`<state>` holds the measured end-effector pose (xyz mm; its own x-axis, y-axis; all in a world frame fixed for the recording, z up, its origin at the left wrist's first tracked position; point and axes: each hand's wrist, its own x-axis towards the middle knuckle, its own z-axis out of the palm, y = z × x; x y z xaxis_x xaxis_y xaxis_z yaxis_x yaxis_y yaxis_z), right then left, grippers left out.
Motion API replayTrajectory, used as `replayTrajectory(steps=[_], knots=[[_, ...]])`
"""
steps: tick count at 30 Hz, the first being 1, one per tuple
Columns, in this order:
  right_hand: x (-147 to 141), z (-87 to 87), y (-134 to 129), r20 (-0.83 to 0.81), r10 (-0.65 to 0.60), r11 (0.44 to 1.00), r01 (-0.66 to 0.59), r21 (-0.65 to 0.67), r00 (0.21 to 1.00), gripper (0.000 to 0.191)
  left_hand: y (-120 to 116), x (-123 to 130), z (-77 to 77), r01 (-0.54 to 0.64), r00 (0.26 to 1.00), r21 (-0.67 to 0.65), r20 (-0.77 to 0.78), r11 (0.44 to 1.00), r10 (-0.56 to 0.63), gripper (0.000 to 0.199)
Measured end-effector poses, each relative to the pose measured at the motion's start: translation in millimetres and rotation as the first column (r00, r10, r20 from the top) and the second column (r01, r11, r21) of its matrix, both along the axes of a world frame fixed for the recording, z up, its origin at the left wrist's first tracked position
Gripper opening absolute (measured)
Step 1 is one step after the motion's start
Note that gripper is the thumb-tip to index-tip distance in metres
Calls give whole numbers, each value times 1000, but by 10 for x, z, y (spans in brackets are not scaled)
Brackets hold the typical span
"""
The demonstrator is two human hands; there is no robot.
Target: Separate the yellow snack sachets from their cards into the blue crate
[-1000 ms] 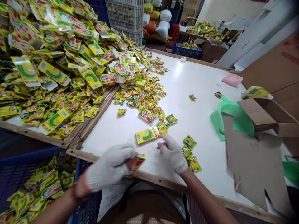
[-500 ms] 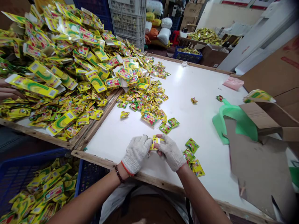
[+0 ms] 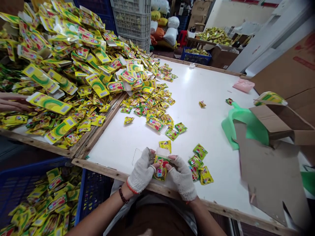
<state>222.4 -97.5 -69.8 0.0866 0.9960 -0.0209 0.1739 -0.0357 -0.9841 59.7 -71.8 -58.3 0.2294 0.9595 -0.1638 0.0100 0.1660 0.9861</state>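
Note:
Between my two gloved hands is a small yellow and green candy box point(image 3: 161, 167), its white top flap raised and pointing away from me. My left hand point(image 3: 142, 170) grips its left edge with thumb and fingers. On the opposite edge, my right hand point(image 3: 181, 177) pinches it the same way. Both white gloves leave the fingertips bare. Just beyond the box lies a yellow sachet point(image 3: 165, 145) on the white table point(image 3: 216, 131). Several green and yellow sachets point(image 3: 200, 151) rest right of my right hand. Another open box point(image 3: 155, 124) lies farther out beside a sachet pile point(image 3: 159, 101).
A tall heap of yellow boxes point(image 3: 97, 86) fills the left table, where another person's hand point(image 3: 12, 102) reaches in. A blue crate point(image 3: 80, 200) of boxes stands below left. On the right are a green dustpan point(image 3: 256, 129), a cardboard piece point(image 3: 265, 177) and an open carton point(image 3: 283, 121).
The box has turned so its printed front and raised flap show, and both hands have come nearer the table edge. A yellow sachet now shows beyond it. The other person's hand reaches farther in.

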Motion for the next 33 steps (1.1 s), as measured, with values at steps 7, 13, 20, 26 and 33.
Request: replayTrajectory(steps=[7,13,20,26,33], knots=[[34,168,48,225,123,992,-115,-50,967,16,79,-183,201,248,934,166,-301,954,-191,9],[-47,307,172,110,123,992,-121,-31,986,35,152,-227,241,201,963,105,-206,974,-177,25],[-44,486,195,302,227,969,-246,26,926,17,220,-247,435,329,913,141,-300,934,-277,21],[-43,557,253,351,238,971,-211,-115,906,15,383,-269,497,406,857,71,-374,911,-354,19],[54,383,49,414,314,905,-401,142,854,26,212,-408,490,561,779,265,-490,784,-392,25]])
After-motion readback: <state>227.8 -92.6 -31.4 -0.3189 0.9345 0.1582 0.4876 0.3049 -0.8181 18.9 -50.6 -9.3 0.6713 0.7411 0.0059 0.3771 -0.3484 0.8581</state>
